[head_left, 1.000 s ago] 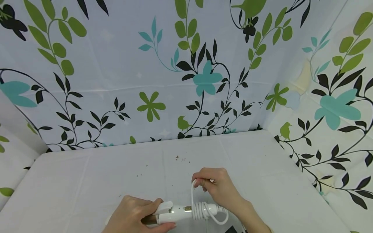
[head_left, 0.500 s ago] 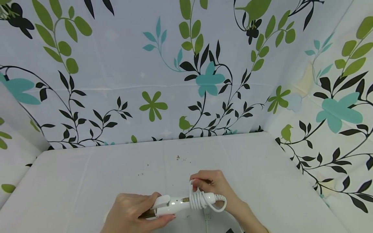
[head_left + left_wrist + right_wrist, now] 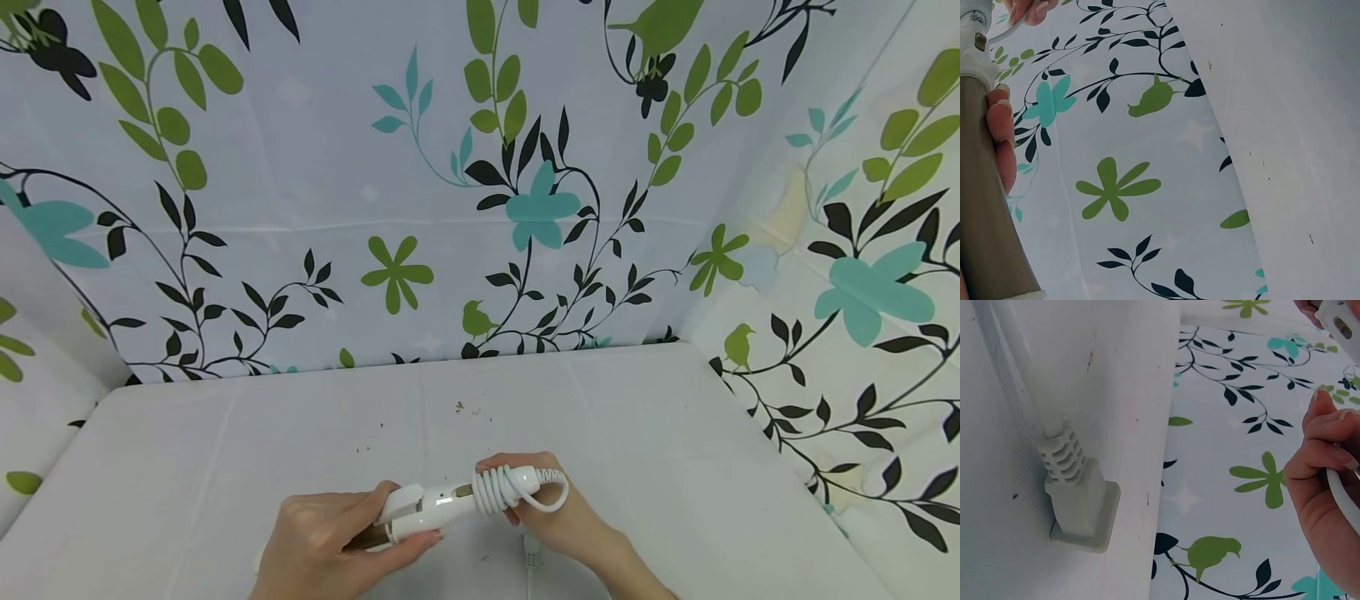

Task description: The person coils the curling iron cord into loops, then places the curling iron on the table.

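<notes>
A white curling iron (image 3: pixel 435 510) with a brownish barrel (image 3: pixel 985 187) is held above the white table, its handle end tilted up to the right in the head view. My left hand (image 3: pixel 322 533) grips it around the barrel and clamp end. White cord (image 3: pixel 492 490) is wrapped in several loops around the handle, with another loop at its end. Behind and below the handle is my right hand (image 3: pixel 562 517), partly hidden there. In the right wrist view its curled fingers hold the cord. The cord's plug (image 3: pixel 1079 500) hangs below, large in that view.
The white tabletop (image 3: pixel 300 442) bears a few small dark specks (image 3: pixel 460 407). Leaf-and-flower patterned cloth (image 3: pixel 300 208) stands up along the table's back and sides.
My right hand, with the cord, has gone from above the handle to behind and below it. The curling iron's handle end has risen and tilted up. My left hand keeps its grip.
</notes>
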A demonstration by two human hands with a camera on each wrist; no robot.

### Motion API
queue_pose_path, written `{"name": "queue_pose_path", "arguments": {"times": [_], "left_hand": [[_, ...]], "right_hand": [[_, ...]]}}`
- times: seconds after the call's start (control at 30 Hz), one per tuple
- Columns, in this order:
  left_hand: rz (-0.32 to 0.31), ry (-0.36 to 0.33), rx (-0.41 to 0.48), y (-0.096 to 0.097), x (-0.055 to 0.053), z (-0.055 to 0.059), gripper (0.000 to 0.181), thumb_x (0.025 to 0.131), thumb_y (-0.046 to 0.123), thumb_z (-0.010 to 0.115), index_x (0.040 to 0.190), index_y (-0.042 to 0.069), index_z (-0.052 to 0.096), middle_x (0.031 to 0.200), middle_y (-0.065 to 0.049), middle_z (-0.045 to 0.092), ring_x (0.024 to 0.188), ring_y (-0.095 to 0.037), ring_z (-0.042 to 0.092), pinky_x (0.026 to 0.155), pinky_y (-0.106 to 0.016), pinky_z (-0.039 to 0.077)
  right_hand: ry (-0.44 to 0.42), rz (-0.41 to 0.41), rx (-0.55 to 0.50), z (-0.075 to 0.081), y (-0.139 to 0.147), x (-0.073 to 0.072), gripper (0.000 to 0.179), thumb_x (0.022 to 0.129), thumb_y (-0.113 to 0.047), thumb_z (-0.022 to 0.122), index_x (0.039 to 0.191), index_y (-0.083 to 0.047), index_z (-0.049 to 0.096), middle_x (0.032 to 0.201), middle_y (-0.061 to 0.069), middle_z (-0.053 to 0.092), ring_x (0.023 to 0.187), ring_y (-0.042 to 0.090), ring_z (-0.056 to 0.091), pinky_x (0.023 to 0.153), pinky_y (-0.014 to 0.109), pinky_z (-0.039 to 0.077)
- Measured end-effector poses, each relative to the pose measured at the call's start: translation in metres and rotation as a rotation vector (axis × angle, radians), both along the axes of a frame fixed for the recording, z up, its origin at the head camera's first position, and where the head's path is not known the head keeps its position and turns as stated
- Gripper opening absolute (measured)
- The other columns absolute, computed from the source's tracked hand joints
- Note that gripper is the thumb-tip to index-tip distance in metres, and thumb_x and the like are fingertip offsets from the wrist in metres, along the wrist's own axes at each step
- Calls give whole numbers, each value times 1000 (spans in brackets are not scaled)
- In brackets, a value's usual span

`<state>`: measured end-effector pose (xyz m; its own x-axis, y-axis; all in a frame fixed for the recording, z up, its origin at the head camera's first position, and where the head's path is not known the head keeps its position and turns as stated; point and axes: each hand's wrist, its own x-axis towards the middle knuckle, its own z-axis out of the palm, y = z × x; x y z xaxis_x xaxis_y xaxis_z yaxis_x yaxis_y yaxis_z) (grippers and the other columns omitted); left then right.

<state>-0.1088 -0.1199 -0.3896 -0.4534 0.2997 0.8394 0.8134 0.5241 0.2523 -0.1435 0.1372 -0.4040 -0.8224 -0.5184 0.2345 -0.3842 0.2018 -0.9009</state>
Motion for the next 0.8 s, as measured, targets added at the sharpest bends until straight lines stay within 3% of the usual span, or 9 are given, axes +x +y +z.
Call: {"name": "queue_pose_path", "arguments": {"times": [0.2, 0.47, 0.67, 0.8], "left_hand": [[45, 19, 8, -1, -1, 0, 45, 87, 55, 71, 78, 11, 72, 47, 12, 50, 43, 11, 32, 47, -1, 23], [109, 79, 30, 0, -2, 2, 48, 88, 58, 68, 75, 12, 70, 46, 13, 47, 42, 10, 32, 46, -2, 23], [108, 75, 48, 0, -2, 2, 46, 88, 57, 69, 75, 12, 70, 48, 13, 50, 42, 10, 33, 45, -2, 25], [144, 53, 59, -1, -1, 1, 49, 87, 59, 68, 75, 12, 71, 51, 12, 55, 43, 11, 36, 44, -3, 29]], "right_hand": [[-141, -6, 50, 3, -3, 4, 17, 102, -17, 57, 93, -5, 66, 71, 13, 63, 57, 1, 46, 57, 19, 43], [-76, 57, -29, -2, -5, 6, 14, 104, -8, 51, 94, -4, 61, 71, 20, 59, 56, 0, 44, 51, 18, 39], [-46, 125, -49, -2, -8, 6, 15, 105, -11, 50, 98, -6, 63, 69, 10, 58, 52, -1, 44, 46, 20, 41], [2, 120, -55, -2, -9, 6, 15, 105, -11, 49, 98, -9, 62, 69, 8, 57, 52, -2, 43, 44, 21, 42]]}}
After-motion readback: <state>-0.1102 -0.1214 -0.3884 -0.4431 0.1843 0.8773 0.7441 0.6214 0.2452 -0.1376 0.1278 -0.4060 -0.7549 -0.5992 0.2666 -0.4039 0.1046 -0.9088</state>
